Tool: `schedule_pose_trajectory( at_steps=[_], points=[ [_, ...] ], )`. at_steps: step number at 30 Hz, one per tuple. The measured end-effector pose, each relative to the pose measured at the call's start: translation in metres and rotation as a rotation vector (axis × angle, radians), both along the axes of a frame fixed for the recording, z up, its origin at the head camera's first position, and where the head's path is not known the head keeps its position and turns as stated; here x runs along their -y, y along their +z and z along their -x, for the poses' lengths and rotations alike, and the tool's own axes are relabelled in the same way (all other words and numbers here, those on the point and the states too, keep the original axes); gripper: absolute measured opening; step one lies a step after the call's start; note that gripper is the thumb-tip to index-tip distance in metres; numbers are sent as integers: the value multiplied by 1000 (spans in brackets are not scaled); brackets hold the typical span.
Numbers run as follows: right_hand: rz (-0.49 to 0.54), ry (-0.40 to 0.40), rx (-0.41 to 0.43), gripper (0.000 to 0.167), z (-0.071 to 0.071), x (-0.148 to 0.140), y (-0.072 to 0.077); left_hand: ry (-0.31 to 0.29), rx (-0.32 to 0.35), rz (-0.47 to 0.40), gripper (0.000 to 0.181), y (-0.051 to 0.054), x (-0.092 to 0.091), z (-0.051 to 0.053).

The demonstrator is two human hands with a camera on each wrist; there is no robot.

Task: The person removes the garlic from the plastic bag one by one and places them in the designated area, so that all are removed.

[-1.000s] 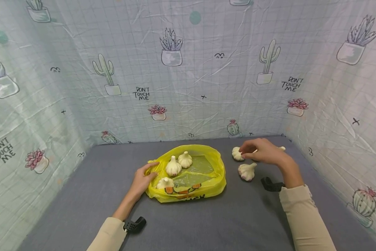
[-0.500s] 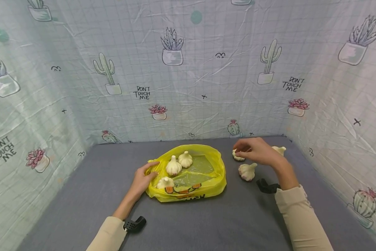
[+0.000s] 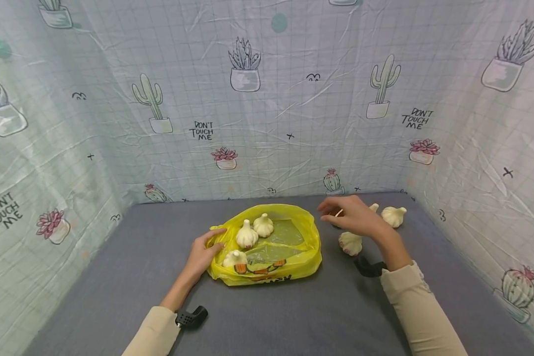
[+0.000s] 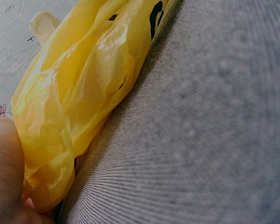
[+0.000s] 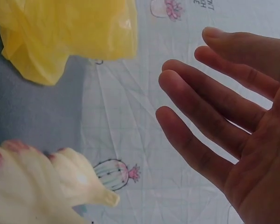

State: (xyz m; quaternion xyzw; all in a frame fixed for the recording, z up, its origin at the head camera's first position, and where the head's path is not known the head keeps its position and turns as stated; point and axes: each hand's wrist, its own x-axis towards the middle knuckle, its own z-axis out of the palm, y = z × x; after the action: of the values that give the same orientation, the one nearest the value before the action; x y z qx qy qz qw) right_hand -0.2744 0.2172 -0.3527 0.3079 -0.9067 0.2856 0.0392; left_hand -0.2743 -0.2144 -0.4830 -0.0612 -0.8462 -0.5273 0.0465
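Observation:
My left hand point(image 3: 204, 252) pinches the left rim of a yellow plastic bag point(image 3: 309, 252) that lies with its mouth open upward. Inside are three whitish garlic bulbs point(image 3: 246, 236). In the left wrist view my thumb point(image 4: 5, 163) presses against the bunched plastic. To the right of the bag my right hand point(image 3: 356, 215) hovers over more bulbs, fingers apart and nothing in them in the right wrist view. A bulb point(image 3: 350, 243) lies below that hand, and another point(image 3: 393, 216) lies to its right. The tip of one more point(image 3: 373, 207) shows behind the hand, its body hidden.
A grey cloth-covered table point(image 3: 267, 316) carries everything. A curtain point(image 3: 289, 113) printed with potted cacti surrounds it at the back and both sides. A black wrist mount point(image 3: 369, 267) juts out under the right wrist, and another point(image 3: 192, 317) under the left.
My right hand has moved left toward the bag. It now covers the bulb seen before at its fingertips and has uncovered the bulbs on the right. Left hand and bag stay put.

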Motion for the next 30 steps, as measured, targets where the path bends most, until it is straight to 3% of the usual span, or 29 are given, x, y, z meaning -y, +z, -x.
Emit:
schedule_pose_trajectory(
  at_steps=[8, 16, 23, 30],
  points=[
    [-4, 7, -17, 21, 1, 11, 2, 1, 8, -2, 43, 0, 1, 1],
    [-35, 64, -17, 25, 4, 34, 16, 5, 6, -15, 42, -2, 0, 1],
    [-82, 133, -27, 23, 14, 57, 29, 18, 7, 2, 43, -1, 0, 1],
    [-164, 170, -58, 22, 28, 80, 31, 16, 3, 1, 42, -2, 1, 2]
  ],
)
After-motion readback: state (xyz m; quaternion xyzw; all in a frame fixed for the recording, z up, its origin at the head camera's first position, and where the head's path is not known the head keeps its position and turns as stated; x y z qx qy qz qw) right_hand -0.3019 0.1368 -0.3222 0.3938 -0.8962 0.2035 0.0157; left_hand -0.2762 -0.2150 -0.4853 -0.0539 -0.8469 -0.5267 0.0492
